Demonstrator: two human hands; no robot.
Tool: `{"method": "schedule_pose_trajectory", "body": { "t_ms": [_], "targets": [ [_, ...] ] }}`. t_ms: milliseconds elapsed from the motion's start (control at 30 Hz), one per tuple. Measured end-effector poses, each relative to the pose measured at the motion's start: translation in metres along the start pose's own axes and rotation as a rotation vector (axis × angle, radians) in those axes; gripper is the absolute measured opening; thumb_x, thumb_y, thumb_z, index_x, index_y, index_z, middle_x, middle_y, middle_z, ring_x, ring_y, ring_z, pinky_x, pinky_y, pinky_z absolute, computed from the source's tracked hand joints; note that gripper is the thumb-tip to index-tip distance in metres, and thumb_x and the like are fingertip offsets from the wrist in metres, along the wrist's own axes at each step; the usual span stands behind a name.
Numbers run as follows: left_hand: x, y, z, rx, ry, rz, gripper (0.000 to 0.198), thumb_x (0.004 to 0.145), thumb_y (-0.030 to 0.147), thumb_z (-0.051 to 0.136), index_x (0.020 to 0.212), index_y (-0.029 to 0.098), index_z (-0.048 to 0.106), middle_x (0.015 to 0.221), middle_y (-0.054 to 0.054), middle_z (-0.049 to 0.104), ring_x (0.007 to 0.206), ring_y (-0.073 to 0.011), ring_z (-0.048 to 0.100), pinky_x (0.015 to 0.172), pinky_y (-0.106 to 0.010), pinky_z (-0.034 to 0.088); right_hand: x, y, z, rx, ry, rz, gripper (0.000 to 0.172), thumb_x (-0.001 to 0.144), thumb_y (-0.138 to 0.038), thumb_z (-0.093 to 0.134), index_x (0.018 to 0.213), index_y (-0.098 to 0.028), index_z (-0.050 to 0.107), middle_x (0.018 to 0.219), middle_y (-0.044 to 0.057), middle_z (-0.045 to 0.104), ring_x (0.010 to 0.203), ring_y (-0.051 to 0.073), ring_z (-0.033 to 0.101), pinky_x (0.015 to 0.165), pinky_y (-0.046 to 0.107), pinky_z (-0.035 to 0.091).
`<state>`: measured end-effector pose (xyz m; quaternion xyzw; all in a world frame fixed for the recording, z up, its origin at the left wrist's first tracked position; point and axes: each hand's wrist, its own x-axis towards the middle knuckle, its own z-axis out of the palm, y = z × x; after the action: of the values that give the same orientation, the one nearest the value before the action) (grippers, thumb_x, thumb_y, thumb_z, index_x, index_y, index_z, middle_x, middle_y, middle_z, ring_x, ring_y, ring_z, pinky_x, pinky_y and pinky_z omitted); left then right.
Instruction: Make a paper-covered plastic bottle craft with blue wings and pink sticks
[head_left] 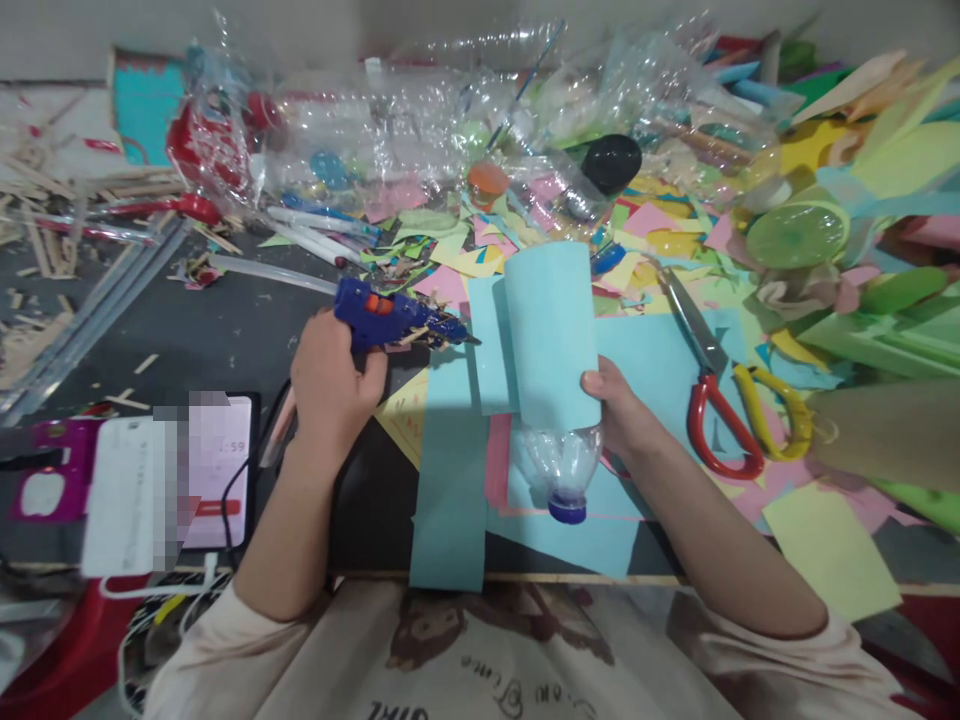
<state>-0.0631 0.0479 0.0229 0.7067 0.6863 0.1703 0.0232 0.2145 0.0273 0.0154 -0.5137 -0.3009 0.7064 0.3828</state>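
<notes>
My left hand (335, 375) is closed around the handle of a blue hot glue gun (375, 312), a clear glue stick (277, 273) poking from its back. Wood bits cling near its nozzle, which points right at a light blue paper flap (491, 345). The flap stands out from light blue paper (553, 335) wrapped round a clear plastic bottle (559, 455). That bottle hangs cap down, its dark blue cap (567, 505) toward me. My right hand (619, 400) grips the bottle from the right, thumb on the paper, other fingers hidden behind.
Scissors (709, 370) with red and yellow handles lie at right on blue paper sheets (652, 350). Paper scraps, markers (311, 235) and clear bottles (360, 120) crowd the back. At left are clear glue sticks (112, 310), wood pieces and a phone (232, 470) with cables.
</notes>
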Motion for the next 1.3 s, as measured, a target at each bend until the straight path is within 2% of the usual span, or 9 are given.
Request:
{"method": "schedule_pose_trajectory", "body": {
  "t_ms": [133,233,400,567,767,933,1067,1133,1300],
  "targets": [
    [0.001,0.0,-0.001,-0.051,0.003,-0.079,0.024,0.075,0.024,0.053,0.099,0.02,0.054,0.1,-0.014,0.059,0.107,-0.0346,0.057,0.092,-0.047,0.044,0.0,-0.002,0.0,0.023,0.004,0.049,0.055,0.035,-0.061,0.087,0.071,-0.022,0.072,0.065,0.002,0.07,0.061,0.02,0.061,0.057,0.031,0.05],
    [0.002,-0.004,0.003,-0.138,0.084,-0.103,0.024,0.071,0.023,0.056,0.094,0.021,0.053,0.097,-0.013,0.059,0.105,-0.0352,0.057,0.091,-0.049,0.044,0.0,-0.002,0.0,0.018,-0.033,0.063,0.054,0.035,-0.058,0.087,0.071,-0.022,0.07,0.063,0.001,0.069,0.06,0.019,0.06,0.055,0.03,0.048],
    [0.002,-0.012,0.01,-0.216,0.243,-0.053,0.017,0.07,0.021,0.056,0.086,0.024,0.051,0.087,-0.008,0.059,0.095,-0.0318,0.06,0.086,-0.048,0.046,0.0,-0.001,-0.002,-0.016,-0.115,0.029,0.05,0.041,-0.059,0.084,0.07,-0.022,0.067,0.058,-0.001,0.065,0.054,0.017,0.058,0.052,0.028,0.046],
    [0.003,-0.017,0.013,-0.238,0.29,-0.058,0.012,0.071,0.02,0.056,0.081,0.025,0.052,0.084,-0.006,0.058,0.094,-0.0309,0.06,0.085,-0.048,0.045,0.001,-0.001,-0.005,-0.079,-0.191,0.005,0.048,0.049,-0.059,0.081,0.076,-0.021,0.068,0.064,0.001,0.068,0.057,0.018,0.06,0.053,0.03,0.048],
    [0.005,-0.016,0.009,-0.244,0.239,-0.136,0.015,0.071,0.018,0.059,0.08,0.025,0.049,0.087,-0.007,0.058,0.1,-0.0323,0.059,0.092,-0.051,0.043,0.001,0.0,-0.008,-0.027,-0.238,0.018,0.047,0.049,-0.055,0.083,0.079,-0.02,0.07,0.067,0.001,0.07,0.058,0.018,0.061,0.055,0.029,0.048],
    [0.012,-0.008,-0.001,-0.136,0.133,-0.271,0.023,0.069,0.013,0.058,0.089,0.02,0.049,0.102,-0.014,0.059,0.114,-0.0373,0.054,0.101,-0.054,0.038,0.001,0.0,-0.008,-0.025,-0.253,0.014,0.044,0.052,-0.053,0.082,0.078,-0.021,0.07,0.067,0.001,0.069,0.057,0.018,0.06,0.053,0.029,0.047],
    [0.021,-0.008,-0.015,-0.013,0.154,-0.412,0.05,0.066,0.014,0.061,0.113,0.007,0.045,0.126,-0.024,0.052,0.13,-0.0409,0.042,0.107,-0.054,0.032,0.002,0.0,-0.009,-0.023,-0.233,0.012,0.044,0.05,-0.054,0.082,0.077,-0.021,0.068,0.065,0.0,0.068,0.055,0.017,0.059,0.052,0.028,0.047],
    [0.025,-0.011,-0.021,0.027,0.158,-0.492,0.059,0.063,0.013,0.064,0.117,0.006,0.043,0.134,-0.025,0.048,0.133,-0.0418,0.038,0.108,-0.055,0.029,0.002,0.0,-0.009,-0.035,-0.223,0.008,0.046,0.05,-0.055,0.082,0.077,-0.021,0.068,0.064,0.0,0.067,0.055,0.017,0.059,0.051,0.028,0.047],
    [0.029,-0.019,-0.028,0.146,0.067,-0.579,0.053,0.064,0.016,0.065,0.113,0.007,0.047,0.134,-0.025,0.05,0.129,-0.0443,0.042,0.105,-0.057,0.031,0.001,0.0,-0.008,-0.064,-0.189,0.004,0.05,0.05,-0.057,0.081,0.081,-0.021,0.067,0.067,0.001,0.068,0.059,0.019,0.062,0.052,0.028,0.047]
  ]
}}
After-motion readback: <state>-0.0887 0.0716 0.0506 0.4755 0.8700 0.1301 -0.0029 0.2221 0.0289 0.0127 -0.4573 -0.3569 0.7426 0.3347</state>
